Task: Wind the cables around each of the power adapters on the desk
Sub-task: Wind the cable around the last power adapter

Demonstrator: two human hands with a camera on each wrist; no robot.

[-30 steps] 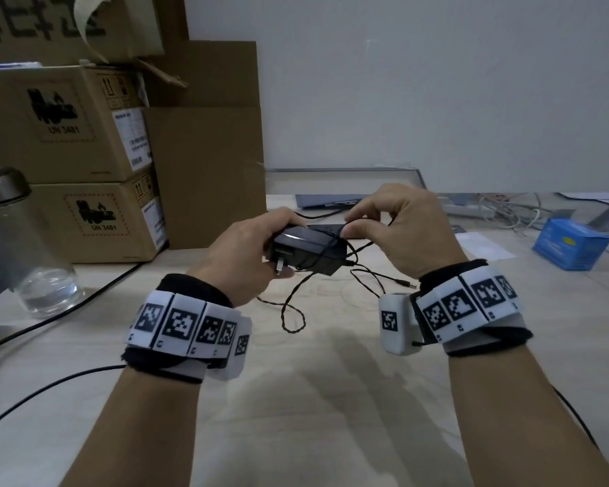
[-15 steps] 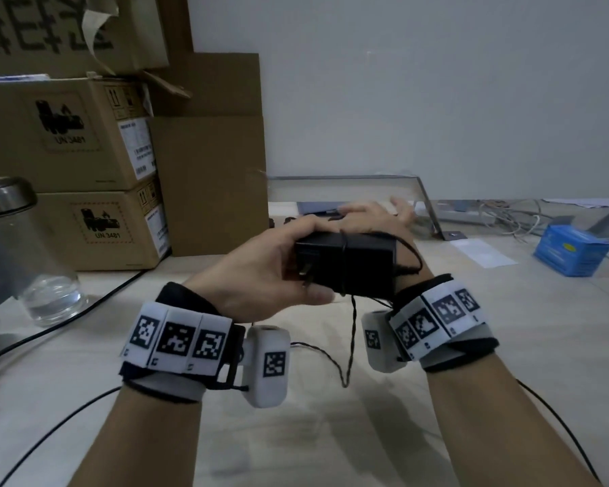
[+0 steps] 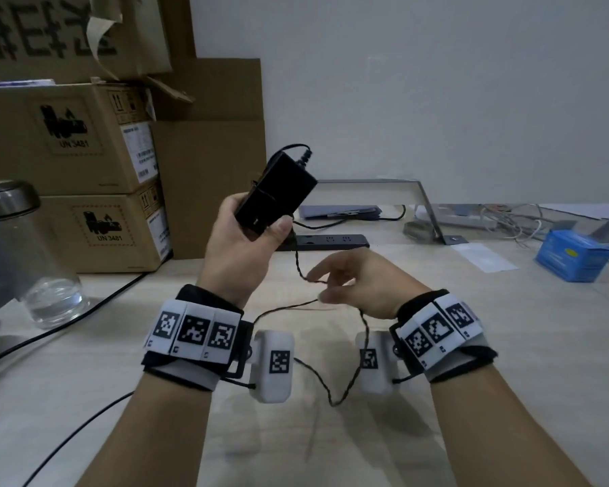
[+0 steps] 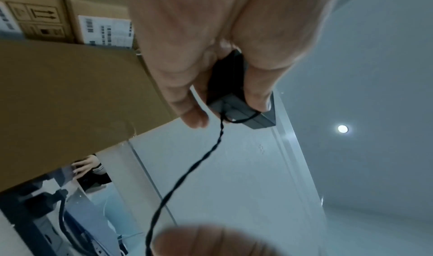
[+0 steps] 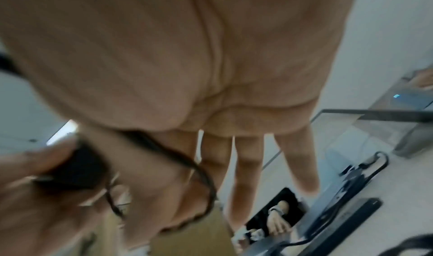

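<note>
A black power adapter (image 3: 278,193) is raised above the desk, tilted up to the right, and my left hand (image 3: 257,216) grips its lower end. In the left wrist view the fingers and thumb clamp the adapter (image 4: 236,97), with a turn of cable around it. Its thin twisted black cable (image 3: 297,265) drops from the adapter to my right hand (image 3: 320,286), which pinches it lower down over the desk. The slack hangs in a loop (image 3: 334,402) between my wrists. The right wrist view is blurred, and the cable (image 5: 199,169) crosses under the fingers there.
Stacked cardboard boxes (image 3: 85,142) stand at the left. A glass jar (image 3: 22,254) with a metal lid is at the left edge. A black power strip (image 3: 331,240) lies behind my hands, a metal bracket (image 3: 426,205) and a blue box (image 3: 573,256) at the right. Another black cable (image 3: 67,325) crosses the desk's left side.
My left hand has lifted the adapter and tipped it upward. My right hand has come away from behind the adapter and moved down, now holding the loose cable.
</note>
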